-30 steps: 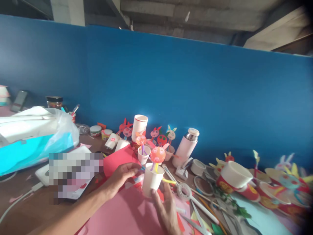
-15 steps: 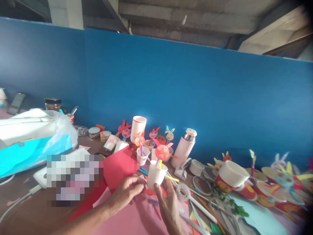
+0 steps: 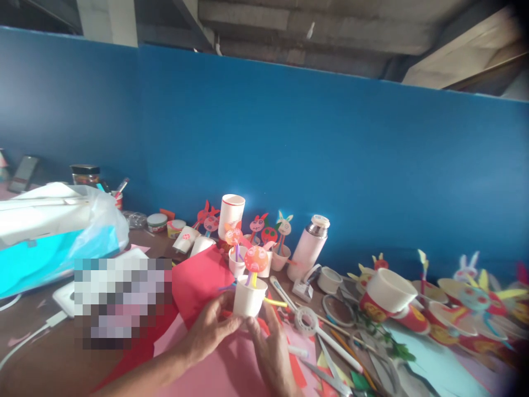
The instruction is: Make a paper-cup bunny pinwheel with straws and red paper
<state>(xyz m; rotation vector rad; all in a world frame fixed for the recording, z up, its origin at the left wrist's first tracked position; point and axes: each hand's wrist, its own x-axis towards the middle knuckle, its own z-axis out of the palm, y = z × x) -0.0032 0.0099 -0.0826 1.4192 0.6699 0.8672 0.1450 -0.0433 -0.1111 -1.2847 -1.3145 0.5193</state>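
Both of my hands hold a white paper cup (image 3: 249,300) upright over the pink paper sheet (image 3: 219,369). My left hand (image 3: 217,325) grips its lower left side, thumb at the front near the base. My right hand (image 3: 268,344) closes on its lower right side, thumb also at the front. Rising from the cup is an orange-red paper rabbit face (image 3: 256,259) on yellow and purple stems. Just behind it stands another cup (image 3: 237,263) with a similar orange face. Red paper (image 3: 198,275) lies beyond my left hand.
To the right are a tape roll (image 3: 306,321), scissors (image 3: 330,377) and stacked red-and-white cups (image 3: 390,292). A pink thermos (image 3: 308,248) and several rabbit-face cups stand along the blue wall (image 3: 309,154). At left lie a plastic bag (image 3: 109,220) and a white power strip (image 3: 66,300).
The cup has moved left and slightly down, its rabbit face with it. My left hand has come up against the cup; my right hand has shifted left with it.
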